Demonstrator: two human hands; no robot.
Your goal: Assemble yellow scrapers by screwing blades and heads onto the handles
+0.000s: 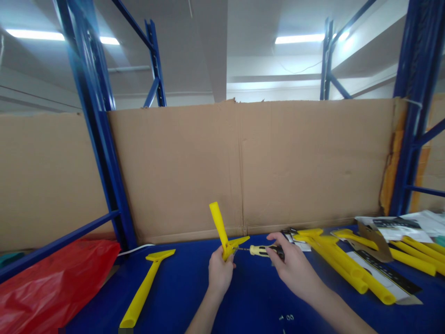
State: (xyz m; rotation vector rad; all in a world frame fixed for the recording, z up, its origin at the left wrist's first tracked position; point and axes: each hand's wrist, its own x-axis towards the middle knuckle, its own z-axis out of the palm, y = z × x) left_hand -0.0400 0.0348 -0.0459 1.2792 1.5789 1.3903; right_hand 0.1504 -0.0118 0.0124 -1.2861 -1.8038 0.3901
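Note:
In the head view my left hand (220, 272) is closed around the head end of a yellow plastic scraper (218, 222), its handle pointing up and slightly left. My right hand (292, 265) grips a screwdriver (260, 251) with a cream and black handle, held level. The screwdriver's thin shaft points left, and its tip is at the scraper's head; whether it sits in a screw is too small to tell. Another yellow scraper (148, 285) lies on the blue tabletop (187, 297) to the left of my hands.
Several yellow scrapers (342, 260) lie piled at the right beside printed packaging (385, 273) and more yellow handles (413, 260). Small metal pieces (289, 317) lie near the front. A red plastic bag (59, 287) is at far left. A cardboard panel (181, 171) and blue posts (114, 199) bound the table.

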